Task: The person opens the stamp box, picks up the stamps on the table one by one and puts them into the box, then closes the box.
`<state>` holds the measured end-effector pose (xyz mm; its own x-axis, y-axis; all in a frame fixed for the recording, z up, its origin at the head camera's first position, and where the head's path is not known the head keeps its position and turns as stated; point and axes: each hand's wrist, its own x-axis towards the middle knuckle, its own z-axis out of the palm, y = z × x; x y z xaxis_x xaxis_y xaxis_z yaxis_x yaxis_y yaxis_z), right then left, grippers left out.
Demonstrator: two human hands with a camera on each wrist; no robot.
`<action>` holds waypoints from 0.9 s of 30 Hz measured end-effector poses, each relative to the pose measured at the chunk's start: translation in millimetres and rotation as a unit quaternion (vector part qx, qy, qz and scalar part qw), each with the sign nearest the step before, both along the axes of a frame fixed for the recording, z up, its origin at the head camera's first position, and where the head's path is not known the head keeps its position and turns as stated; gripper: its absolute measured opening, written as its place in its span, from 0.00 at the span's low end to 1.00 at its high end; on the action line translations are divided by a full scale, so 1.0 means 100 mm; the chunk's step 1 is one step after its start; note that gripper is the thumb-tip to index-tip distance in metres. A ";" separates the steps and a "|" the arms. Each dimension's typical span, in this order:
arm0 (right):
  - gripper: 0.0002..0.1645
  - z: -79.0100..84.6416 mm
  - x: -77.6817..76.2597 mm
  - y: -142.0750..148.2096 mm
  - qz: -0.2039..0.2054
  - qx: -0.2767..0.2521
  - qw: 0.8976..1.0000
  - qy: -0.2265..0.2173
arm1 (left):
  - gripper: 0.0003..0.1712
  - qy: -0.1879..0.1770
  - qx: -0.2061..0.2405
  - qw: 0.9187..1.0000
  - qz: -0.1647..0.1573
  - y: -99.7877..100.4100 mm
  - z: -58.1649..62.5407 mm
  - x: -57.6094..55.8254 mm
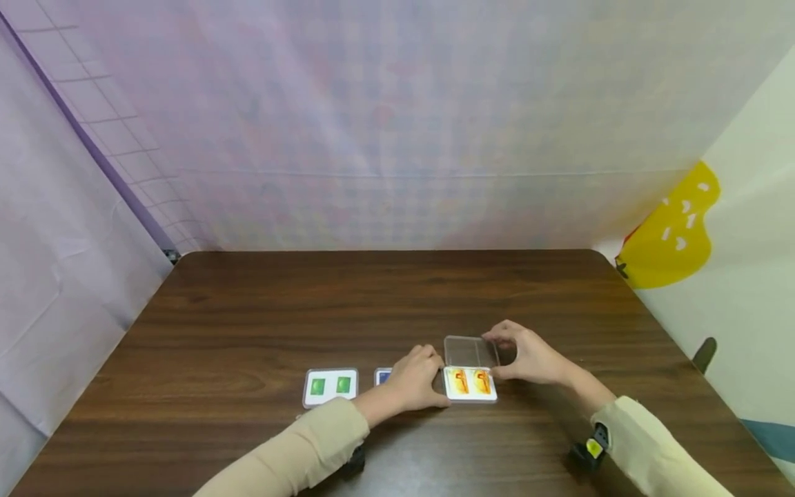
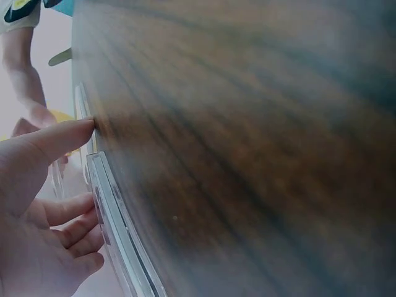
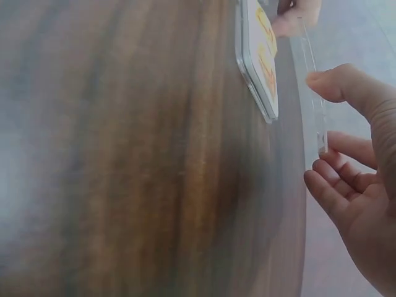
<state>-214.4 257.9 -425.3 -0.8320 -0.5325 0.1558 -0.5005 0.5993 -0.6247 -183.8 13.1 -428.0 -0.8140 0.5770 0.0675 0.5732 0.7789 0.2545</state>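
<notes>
A flat clear plastic case (image 1: pixel 472 399) lies on the table with its lid swung back. Inside it is a white card with two orange-and-yellow pictures (image 3: pixel 265 46). My left hand (image 1: pixel 413 379) grips the case's left edge, thumb at the near corner and fingers at the far side. At the right end of the transparent lid (image 1: pixel 467 352), my right hand (image 1: pixel 524 355) pinches its edge between thumb and fingers. In the right wrist view, the lid (image 3: pixel 318 114) stands up, apart from the card. Left of my left hand, a case with a blue picture (image 1: pixel 382 376) is mostly hidden by that hand.
Farther left lies another clear case with a white card showing two green pictures (image 1: pixel 331 397). The dark wood table (image 1: pixel 279 304) reaches back to a pale curtain (image 1: pixel 385 138). A yellow printed shape (image 1: pixel 673 235) shows on the right-hand cloth.
</notes>
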 end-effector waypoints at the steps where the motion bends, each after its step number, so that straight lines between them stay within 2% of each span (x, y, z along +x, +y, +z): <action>1: 0.32 -0.01 0.02 0.00 0.001 -0.002 1.000 0.003 | 0.33 -0.001 0.000 1.000 0.000 0.00 0.00 0.00; 6: 0.31 -0.06 0.13 0.01 0.009 -0.005 1.000 0.018 | 0.33 -0.005 0.002 1.000 0.004 -0.02 -0.01 0.01; 13: 0.31 -0.08 0.24 -0.04 0.027 0.013 1.000 0.007 | 0.33 -0.007 0.005 1.000 0.001 -0.02 -0.02 0.01; 23: 0.32 -0.12 0.28 -0.03 0.019 0.052 0.998 0.036 | 0.31 -0.007 0.009 1.000 -0.004 -0.05 -0.01 0.00; 27: 0.31 -0.13 0.28 -0.05 0.020 0.064 0.997 0.031 | 0.31 -0.005 0.013 1.000 -0.011 -0.05 -0.02 -0.01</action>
